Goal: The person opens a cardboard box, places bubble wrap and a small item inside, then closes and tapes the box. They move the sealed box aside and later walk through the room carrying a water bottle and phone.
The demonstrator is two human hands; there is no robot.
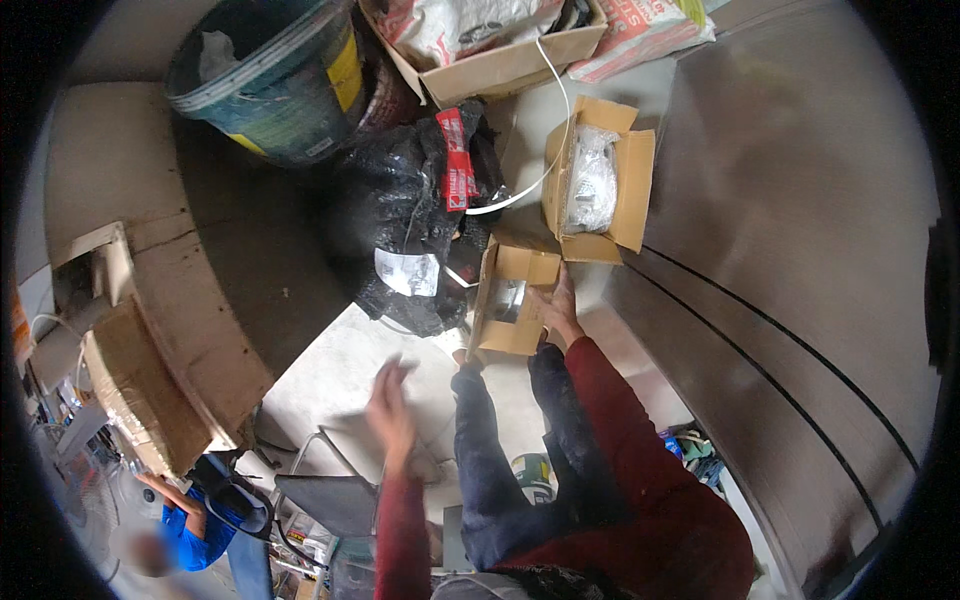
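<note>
My right hand [560, 305] grips the right side of a small cardboard box [533, 339], its flaps spread open. Inside that box lies something pale and shiny that I cannot make out. My left hand [391, 408] is raised away to the left of the box, a little blurred, with its fingers stretched out and nothing in them. Just beyond the held box stands a second open cardboard box [634, 190], holding an item in clear bubble wrap [594, 185]. Black plastic wrapping [410, 220] with a red label lies to the left of both boxes.
A large dark bucket [290, 95] and a wide carton [480, 65] of bags stand at the far side. A white cable [555, 150] loops down from the carton. Brown sheeting with black straps [790, 370] rises on the right. Lower left, a person in blue [205, 535] is near a chair [325, 503].
</note>
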